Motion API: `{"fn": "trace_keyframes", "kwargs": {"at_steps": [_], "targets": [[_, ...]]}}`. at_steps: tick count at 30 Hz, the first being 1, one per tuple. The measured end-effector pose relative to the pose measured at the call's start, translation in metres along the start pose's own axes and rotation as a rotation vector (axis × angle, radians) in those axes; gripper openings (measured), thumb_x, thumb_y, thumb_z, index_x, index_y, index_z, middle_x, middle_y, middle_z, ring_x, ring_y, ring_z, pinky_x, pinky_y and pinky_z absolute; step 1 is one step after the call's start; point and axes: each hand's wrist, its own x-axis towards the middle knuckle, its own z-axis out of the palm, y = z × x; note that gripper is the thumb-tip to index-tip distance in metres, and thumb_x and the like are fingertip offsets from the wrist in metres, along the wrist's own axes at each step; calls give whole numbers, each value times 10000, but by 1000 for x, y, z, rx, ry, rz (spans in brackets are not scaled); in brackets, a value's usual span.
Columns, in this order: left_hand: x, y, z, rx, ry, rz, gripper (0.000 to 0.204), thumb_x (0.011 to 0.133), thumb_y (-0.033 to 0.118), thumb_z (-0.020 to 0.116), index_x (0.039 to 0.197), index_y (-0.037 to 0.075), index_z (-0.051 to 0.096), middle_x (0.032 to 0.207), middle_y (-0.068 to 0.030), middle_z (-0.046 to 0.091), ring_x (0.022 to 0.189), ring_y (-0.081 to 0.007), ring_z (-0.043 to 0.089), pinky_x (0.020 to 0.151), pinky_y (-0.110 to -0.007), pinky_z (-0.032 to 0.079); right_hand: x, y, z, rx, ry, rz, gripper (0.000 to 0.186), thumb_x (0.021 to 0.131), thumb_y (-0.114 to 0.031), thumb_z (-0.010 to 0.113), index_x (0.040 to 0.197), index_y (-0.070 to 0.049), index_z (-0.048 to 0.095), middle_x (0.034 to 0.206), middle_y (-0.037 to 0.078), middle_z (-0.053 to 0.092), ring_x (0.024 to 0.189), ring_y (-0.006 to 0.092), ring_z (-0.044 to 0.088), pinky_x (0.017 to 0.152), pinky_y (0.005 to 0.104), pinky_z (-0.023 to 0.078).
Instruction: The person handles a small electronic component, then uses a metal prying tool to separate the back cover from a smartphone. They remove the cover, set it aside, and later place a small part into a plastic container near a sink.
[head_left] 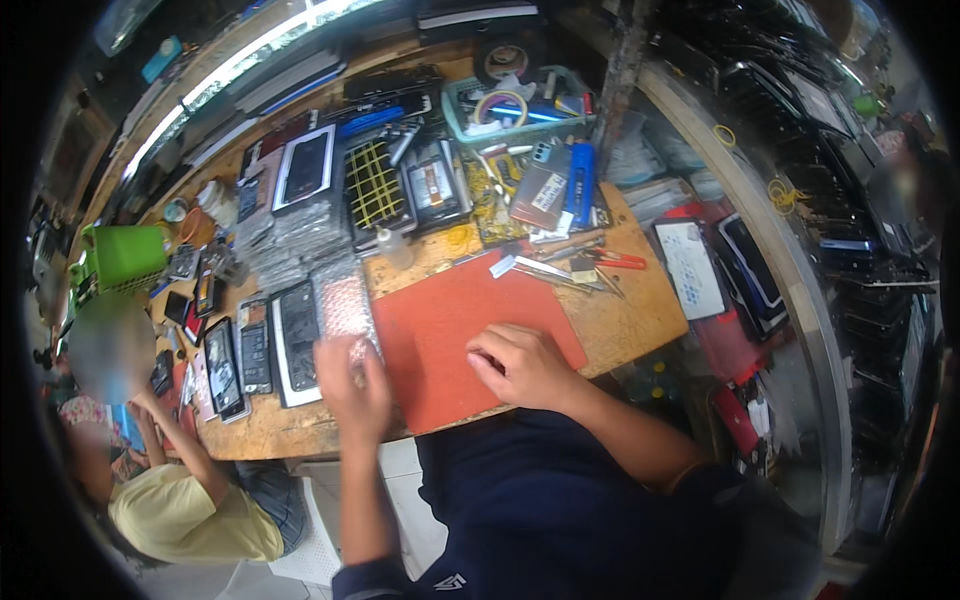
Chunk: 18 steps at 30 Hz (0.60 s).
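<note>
A red mat [455, 330] lies on the wooden workbench. My right hand [520, 365] rests over its right part, fingers loosely curled with nothing visible in them. My left hand [352, 390] is at the mat's left edge, by the near end of a pinkish bubble-wrap sheet [343, 300]. Its fingers are bent in, and what they hold, if anything, is hidden. Left of it lie a dark phone part in a white frame [296, 340], a phone battery [255, 345] and an opened phone [225, 368]. Beyond the mat are tweezers [550, 270] and red-handled pliers [618, 260].
A small squeeze bottle [396, 250] stands behind the mat. Farther back are stacked phone screens [305, 170], a teal basket [460, 125] with tape, and a blue tube [580, 185]. A green basket [125, 257] is far left. A person in a yellow shirt [190, 515] sits at left.
</note>
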Motion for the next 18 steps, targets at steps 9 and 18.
{"fn": "trace_keyframes", "kwargs": {"at_steps": [9,18], "targets": [[-55,24,18,-153,104,-214,87,927,0,652,1008,-3,684,957,-149,685,895,-324,636,825,-417,493,42,21,-26,-295,131,-11,195,890,-160,773,1019,-38,693,933,131,699,827,325,706,719,442,563],[-53,27,18,-106,92,-83,102,903,-18,657,997,4,690,931,-167,678,882,-362,640,804,-432,501,109,98,-72,-1058,80,61,217,937,-196,689,1064,-20,688,978,152,719,835,363,703,700,442,569]]}}
